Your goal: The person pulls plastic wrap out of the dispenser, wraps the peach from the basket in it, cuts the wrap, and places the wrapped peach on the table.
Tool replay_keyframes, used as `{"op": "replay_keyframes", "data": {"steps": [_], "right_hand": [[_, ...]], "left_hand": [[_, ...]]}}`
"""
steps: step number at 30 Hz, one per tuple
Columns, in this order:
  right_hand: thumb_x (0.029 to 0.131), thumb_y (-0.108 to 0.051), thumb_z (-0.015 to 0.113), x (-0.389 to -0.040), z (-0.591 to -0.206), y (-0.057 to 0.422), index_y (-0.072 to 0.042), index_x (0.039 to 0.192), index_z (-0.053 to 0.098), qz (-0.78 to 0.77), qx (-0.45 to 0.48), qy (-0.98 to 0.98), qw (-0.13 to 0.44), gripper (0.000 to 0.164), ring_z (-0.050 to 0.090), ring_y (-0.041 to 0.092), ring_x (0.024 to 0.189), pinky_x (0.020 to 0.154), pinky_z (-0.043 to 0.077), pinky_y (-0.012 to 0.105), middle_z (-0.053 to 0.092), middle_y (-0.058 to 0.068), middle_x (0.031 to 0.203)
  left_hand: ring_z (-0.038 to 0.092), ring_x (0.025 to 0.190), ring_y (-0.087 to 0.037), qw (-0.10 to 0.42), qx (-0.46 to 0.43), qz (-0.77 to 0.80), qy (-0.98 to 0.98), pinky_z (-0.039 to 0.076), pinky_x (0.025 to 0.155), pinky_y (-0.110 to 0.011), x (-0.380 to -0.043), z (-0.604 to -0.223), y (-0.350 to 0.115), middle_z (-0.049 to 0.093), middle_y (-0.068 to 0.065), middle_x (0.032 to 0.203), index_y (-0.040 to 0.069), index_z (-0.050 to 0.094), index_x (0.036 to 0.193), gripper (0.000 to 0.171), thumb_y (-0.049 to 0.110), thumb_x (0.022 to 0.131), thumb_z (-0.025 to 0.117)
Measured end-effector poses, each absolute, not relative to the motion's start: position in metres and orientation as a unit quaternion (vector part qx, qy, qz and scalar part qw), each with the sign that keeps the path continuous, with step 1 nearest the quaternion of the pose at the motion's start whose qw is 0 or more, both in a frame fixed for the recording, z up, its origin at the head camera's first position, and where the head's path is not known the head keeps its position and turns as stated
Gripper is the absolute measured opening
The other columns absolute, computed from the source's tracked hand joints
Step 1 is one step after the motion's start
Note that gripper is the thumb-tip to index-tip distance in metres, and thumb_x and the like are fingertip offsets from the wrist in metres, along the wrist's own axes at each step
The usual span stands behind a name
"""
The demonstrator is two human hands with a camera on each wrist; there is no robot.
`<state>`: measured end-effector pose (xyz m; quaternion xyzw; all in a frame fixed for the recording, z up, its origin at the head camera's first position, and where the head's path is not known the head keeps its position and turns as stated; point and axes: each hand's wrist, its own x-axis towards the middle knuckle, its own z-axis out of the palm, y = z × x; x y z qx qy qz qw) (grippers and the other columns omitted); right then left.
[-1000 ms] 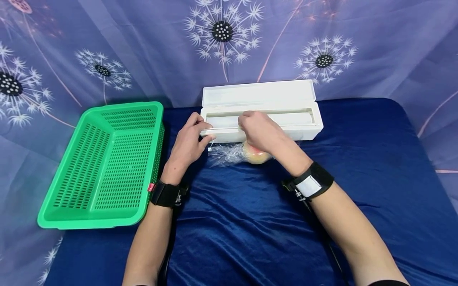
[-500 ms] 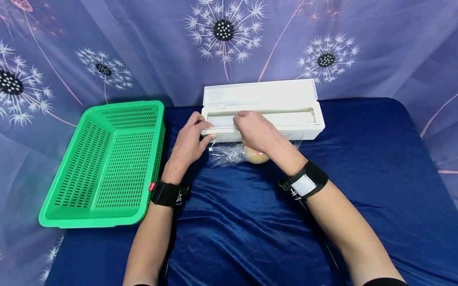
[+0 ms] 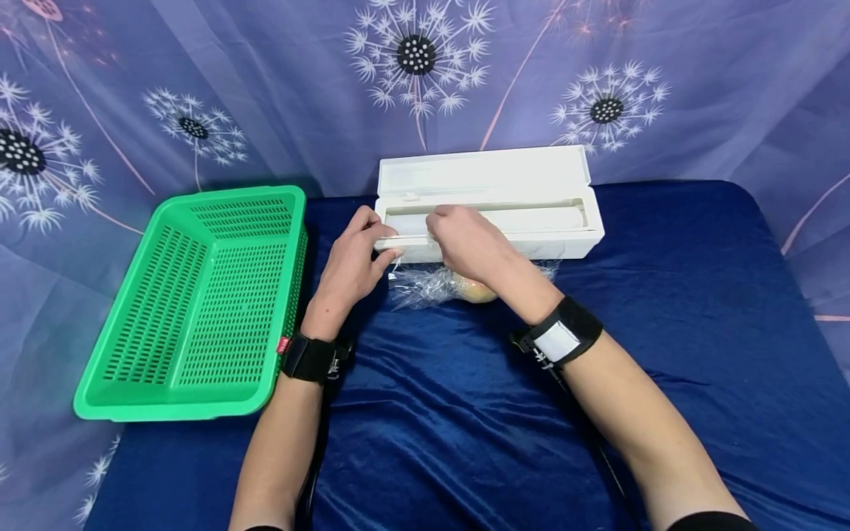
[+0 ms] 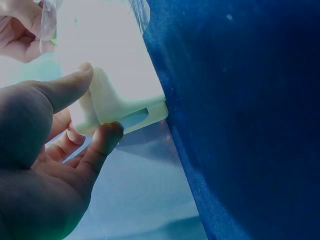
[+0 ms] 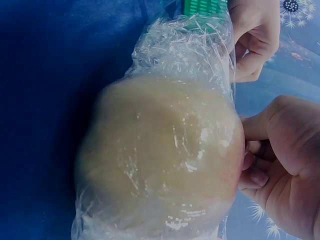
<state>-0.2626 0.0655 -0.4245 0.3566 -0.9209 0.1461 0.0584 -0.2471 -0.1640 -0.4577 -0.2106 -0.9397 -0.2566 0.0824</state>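
A white cling film box (image 3: pixel 541 245) stands with its lid (image 3: pixel 485 171) raised and a white roll (image 3: pixel 541 220) inside. My left hand (image 3: pixel 348 262) grips the box's left end, thumb in front and fingers over the rim; the left wrist view shows the thumb and fingertips on that corner. At the front rim, my right hand (image 3: pixel 470 242) pinches the slide cutter, which its curled fingers mostly hide. Below that hand lies a yellow-red round fruit (image 5: pixel 165 150) under clear cling film (image 3: pixel 425 286), partly covered by the wrist in the head view.
A green plastic basket (image 3: pixel 179 411) stands to the left, close to my left forearm. Dark blue cloth (image 3: pixel 425 442) covers the table. Behind the box hangs a purple curtain (image 3: pixel 299 88) with dandelion prints.
My right hand has slid a little to the left along the box's front rim, nearer my left hand. The left hand keeps its grip on the box end.
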Motion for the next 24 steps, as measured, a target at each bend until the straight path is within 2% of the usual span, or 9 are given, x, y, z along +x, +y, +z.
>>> {"op": "replay_keyframes", "data": {"steps": [8,13,24], "right_hand": [[0.094,0.014,0.056,-0.263,-0.424,0.061,0.000,0.097,0.071,0.138,0.353,-0.924,0.054,0.020,0.069,0.029,0.085,0.075,0.058,0.038,0.068,0.013,0.094],[0.097,0.012,0.055,-0.262,-0.423,0.057,0.002,0.102,0.071,0.133,0.353,-0.925,0.045,0.020,0.070,0.030,0.087,0.077,0.058,0.037,0.069,0.014,0.097],[0.097,0.009,0.055,-0.264,-0.422,0.048,0.001,0.100,0.067,0.132,0.348,-0.927,0.037,0.015,0.065,0.027,0.078,0.070,0.054,0.037,0.065,0.012,0.090]], "left_hand": [[0.050,0.090,-0.026,0.078,-0.208,-0.251,-0.942,0.046,0.079,-0.040,-0.247,-0.457,-0.164,0.045,-0.011,0.119,0.002,0.073,0.125,0.031,0.019,0.100,0.077],[0.051,0.090,-0.026,0.080,-0.208,-0.252,-0.942,0.046,0.079,-0.041,-0.246,-0.456,-0.164,0.046,-0.011,0.119,0.002,0.074,0.124,0.031,0.018,0.099,0.077],[0.051,0.090,-0.026,0.088,-0.214,-0.248,-0.941,0.047,0.080,-0.041,-0.247,-0.459,-0.164,0.046,-0.009,0.117,0.003,0.074,0.122,0.029,0.019,0.098,0.078]]}}
